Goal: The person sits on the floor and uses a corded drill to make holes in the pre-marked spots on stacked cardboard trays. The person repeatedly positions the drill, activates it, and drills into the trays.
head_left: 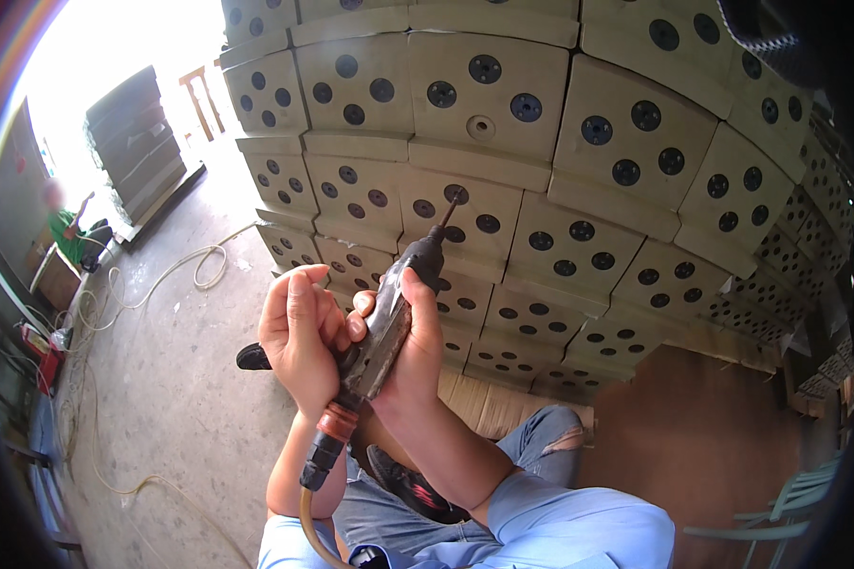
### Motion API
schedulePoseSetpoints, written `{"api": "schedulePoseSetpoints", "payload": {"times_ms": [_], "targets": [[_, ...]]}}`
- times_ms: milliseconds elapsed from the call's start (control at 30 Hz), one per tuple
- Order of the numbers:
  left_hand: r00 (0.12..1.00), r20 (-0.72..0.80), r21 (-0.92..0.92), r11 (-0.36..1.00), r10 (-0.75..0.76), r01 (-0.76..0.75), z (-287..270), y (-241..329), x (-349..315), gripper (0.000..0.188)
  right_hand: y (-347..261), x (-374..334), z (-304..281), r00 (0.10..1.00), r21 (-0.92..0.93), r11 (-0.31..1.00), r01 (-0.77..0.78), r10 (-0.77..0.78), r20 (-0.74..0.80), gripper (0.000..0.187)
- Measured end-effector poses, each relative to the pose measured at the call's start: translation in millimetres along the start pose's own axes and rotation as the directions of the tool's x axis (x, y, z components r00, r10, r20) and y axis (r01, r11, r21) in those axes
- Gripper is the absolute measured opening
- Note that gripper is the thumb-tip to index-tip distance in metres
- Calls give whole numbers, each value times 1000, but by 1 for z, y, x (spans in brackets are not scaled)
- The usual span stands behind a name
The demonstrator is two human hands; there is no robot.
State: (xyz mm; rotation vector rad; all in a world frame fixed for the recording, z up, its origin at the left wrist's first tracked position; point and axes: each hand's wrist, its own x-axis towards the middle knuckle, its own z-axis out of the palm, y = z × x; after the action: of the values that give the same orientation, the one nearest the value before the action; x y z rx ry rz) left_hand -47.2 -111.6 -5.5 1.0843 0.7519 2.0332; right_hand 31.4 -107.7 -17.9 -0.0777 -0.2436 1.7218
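My right hand (417,341) is wrapped round a dark, worn power screwdriver (386,329) with an orange-brown collar and a hose at its rear end. Its thin bit points up and away, and the tip overlaps a black round disc (456,194) on a stacked beige block (422,223). Whether the tip touches the disc I cannot tell. Close against the tool's left side is my left hand (299,327), its fingers curled in and thumb raised. Anything inside those fingers is hidden.
Beige blocks (626,85) with black discs stand stacked ahead and to the right; one disc (481,127) is pale. Hoses (152,294) trail over the concrete floor at left. A person in green (66,228) sits far left near a grey stack (138,152). A pale green chair (788,503) stands lower right.
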Motion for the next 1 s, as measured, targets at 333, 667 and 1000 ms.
{"api": "schedulePoseSetpoints", "payload": {"times_ms": [333, 667, 1000], "targets": [[1000, -7, 34, 999, -19, 19, 1, -5, 6, 28, 0, 8, -4, 1000, -3, 1000, 15, -15, -6, 30], [999, -9, 5, 999, -31, 31, 5, -8, 9, 28, -3, 12, -4, 1000, -1, 1000, 11, -11, 4, 31], [1000, -9, -9, 1000, -19, 19, 1, -13, 12, 28, -3, 13, -5, 1000, -28, 1000, 11, -11, 4, 33]]}}
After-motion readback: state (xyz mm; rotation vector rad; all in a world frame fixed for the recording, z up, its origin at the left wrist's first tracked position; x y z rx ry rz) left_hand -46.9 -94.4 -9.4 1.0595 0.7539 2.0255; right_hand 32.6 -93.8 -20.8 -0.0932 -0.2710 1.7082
